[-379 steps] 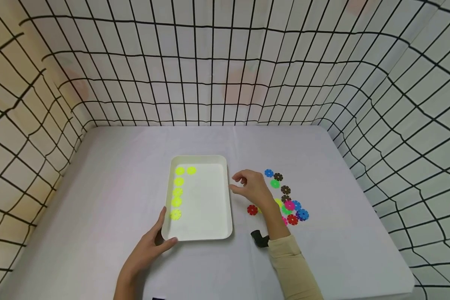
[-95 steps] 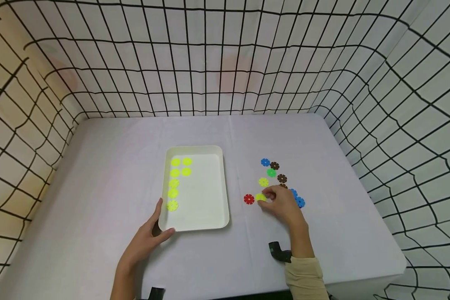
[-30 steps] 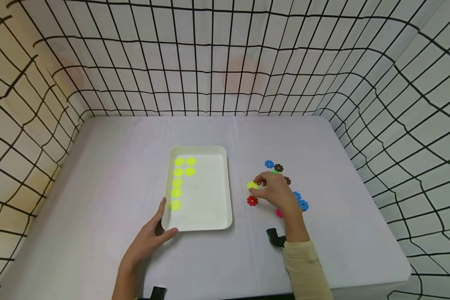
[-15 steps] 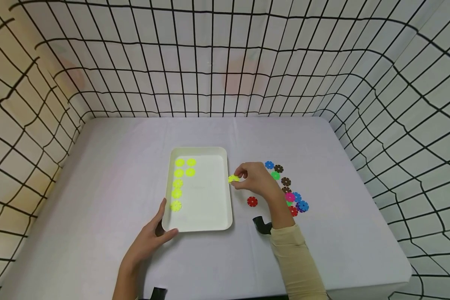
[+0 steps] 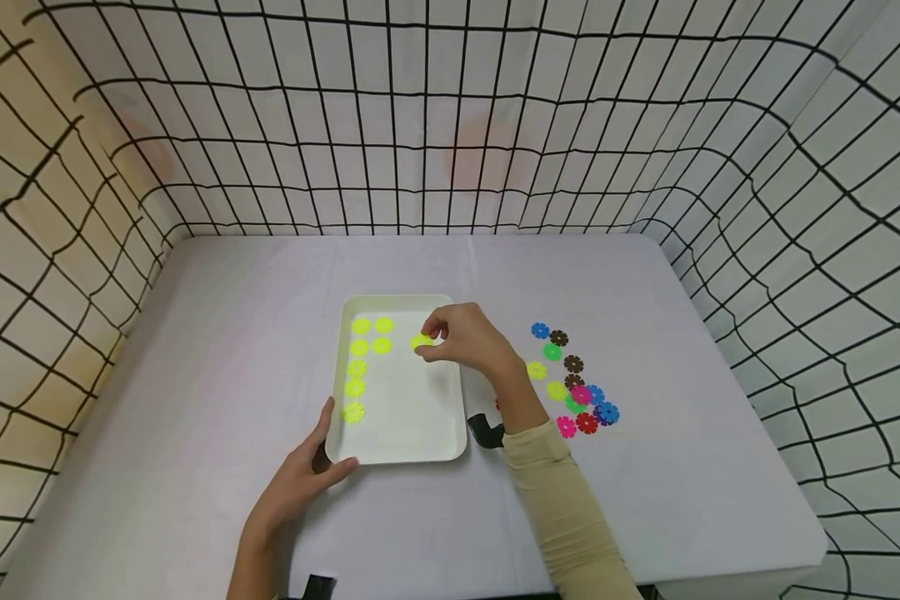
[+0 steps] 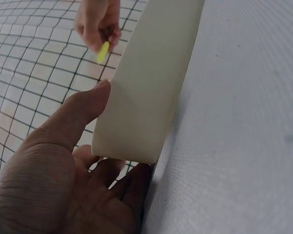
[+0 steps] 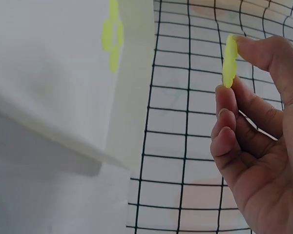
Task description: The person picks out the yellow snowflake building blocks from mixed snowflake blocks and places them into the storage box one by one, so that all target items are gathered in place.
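My right hand [image 5: 471,337] pinches a yellow notched plastic disc [image 7: 229,61] between thumb and fingertips, over the right part of the white tray [image 5: 401,425]. In the right wrist view the disc stands edge-on. Along the tray's left side runs a column of several yellow discs [image 5: 355,387], with two more beside its far end. My left hand [image 5: 300,473] holds the tray's near left corner. The left wrist view shows the thumb [image 6: 90,105] at the rim and the other fingers curled by the corner, partly hidden behind it.
Right of the tray lie loose discs: two yellow ones [image 5: 536,370], plus blue [image 5: 607,412], brown [image 5: 573,364], green [image 5: 552,352], pink [image 5: 566,427] and red [image 5: 587,423], some overlapping. Black wire mesh [image 5: 435,150] encloses the table's back and sides. A black device [image 5: 486,432] sits at the right wrist.
A second disc has joined the tray's second column since the oldest frame. My right hand has since taken another yellow disc from the table and carried it left over the tray.
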`<state>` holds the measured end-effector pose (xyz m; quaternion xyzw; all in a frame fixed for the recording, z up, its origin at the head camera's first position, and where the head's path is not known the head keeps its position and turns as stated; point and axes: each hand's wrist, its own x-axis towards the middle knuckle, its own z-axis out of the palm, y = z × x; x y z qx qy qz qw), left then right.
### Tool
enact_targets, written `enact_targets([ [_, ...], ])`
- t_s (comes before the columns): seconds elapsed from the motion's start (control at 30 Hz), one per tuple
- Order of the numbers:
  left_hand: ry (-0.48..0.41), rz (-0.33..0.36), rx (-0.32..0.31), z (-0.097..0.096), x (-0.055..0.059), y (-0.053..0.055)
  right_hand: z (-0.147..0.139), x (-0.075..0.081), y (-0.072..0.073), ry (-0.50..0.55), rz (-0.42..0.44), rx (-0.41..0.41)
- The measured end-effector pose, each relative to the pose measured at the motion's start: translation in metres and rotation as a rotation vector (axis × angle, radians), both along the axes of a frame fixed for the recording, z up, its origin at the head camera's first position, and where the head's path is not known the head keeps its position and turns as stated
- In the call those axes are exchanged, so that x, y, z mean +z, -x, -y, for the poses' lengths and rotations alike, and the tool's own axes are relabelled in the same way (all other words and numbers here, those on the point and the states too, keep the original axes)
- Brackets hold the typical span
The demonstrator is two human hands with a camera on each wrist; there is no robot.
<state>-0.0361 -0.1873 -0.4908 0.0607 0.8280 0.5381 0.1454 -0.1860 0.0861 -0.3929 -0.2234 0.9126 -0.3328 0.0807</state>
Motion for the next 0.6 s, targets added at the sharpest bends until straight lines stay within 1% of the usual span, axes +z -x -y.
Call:
enact_targets([
  [0.27,-0.015,0.01,0.004,-0.001,-0.001,0.0,0.034,-0.006,0.009,-0.057,0.01,0.031],
  [0.43,-0.015,0.012,0.003,-0.001,-0.004,0.0,0.049,-0.016,0.016,-0.084,0.032,0.038],
  [0.6,-0.041,-0.005,0.0,0.0,-0.005,0.0,0.059,-0.029,0.021,-0.104,0.048,0.051],
])
